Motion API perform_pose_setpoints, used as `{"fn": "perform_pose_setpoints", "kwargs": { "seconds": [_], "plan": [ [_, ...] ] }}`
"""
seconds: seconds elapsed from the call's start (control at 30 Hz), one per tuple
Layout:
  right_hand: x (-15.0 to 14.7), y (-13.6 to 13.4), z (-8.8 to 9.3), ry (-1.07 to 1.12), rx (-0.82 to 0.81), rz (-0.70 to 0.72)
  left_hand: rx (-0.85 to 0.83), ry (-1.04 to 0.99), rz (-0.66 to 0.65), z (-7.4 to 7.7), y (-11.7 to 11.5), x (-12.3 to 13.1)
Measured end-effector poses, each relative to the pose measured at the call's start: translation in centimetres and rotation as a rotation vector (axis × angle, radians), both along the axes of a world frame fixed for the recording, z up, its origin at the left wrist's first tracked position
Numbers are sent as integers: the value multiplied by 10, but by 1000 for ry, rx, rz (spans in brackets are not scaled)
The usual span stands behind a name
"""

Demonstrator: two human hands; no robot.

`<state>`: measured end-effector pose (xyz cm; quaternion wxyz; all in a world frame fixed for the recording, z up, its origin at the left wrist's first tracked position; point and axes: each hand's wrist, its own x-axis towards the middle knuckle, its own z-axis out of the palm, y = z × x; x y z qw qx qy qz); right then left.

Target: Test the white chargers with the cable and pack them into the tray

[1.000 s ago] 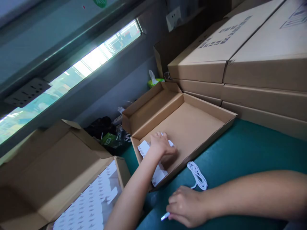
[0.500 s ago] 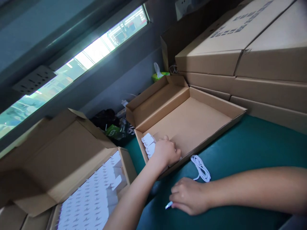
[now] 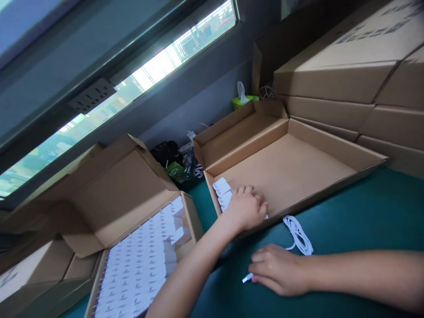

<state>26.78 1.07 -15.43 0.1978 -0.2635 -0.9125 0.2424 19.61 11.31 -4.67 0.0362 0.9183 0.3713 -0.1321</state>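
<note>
My left hand (image 3: 248,206) is inside the open cardboard box (image 3: 334,161), at its near left corner, fingers curled down over small white boxes (image 3: 222,187). A white edge shows under the thumb; the palm side is hidden. On the green table, my right hand (image 3: 278,268) is closed around the end of a white cable, whose plug (image 3: 247,278) sticks out to the left between thumb and fingers. The coiled part of the cable (image 3: 300,235) lies behind that hand, against the box's front edge. Further left stands another open carton (image 3: 192,216), holding rows of white boxes (image 3: 135,260).
Large closed cartons (image 3: 326,81) are stacked at the back right. A green tissue pack (image 3: 244,100), a black bag (image 3: 166,152) and loose cables sit by the wall. A socket strip (image 3: 92,96) hangs under the window. More cartons (image 3: 43,269) stand at lower left.
The whole view has shifted, so most things appear further right. My left hand's fingers are spread somewhat more over the white boxes. My right hand keeps hold of the cable end.
</note>
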Motion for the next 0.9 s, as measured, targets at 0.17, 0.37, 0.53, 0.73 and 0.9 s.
{"fn": "perform_pose_setpoints", "kwargs": {
  "seconds": [0.17,0.37,0.53,0.73,0.9],
  "plan": [
    [0,0,1,14,-29,21,348,-535,68,8,-5,-105],
    [1,-2,-1,62,-60,4,354,-265,150,5,-21,-221],
    [2,-3,3,62,-90,9,222,11,116,0,-37,-238],
    [2,-3,6,92,-123,13,343,57,195,-4,-43,-252],
    [2,-3,6,78,-127,12,347,157,345,-14,-35,-262]
  ]
}}
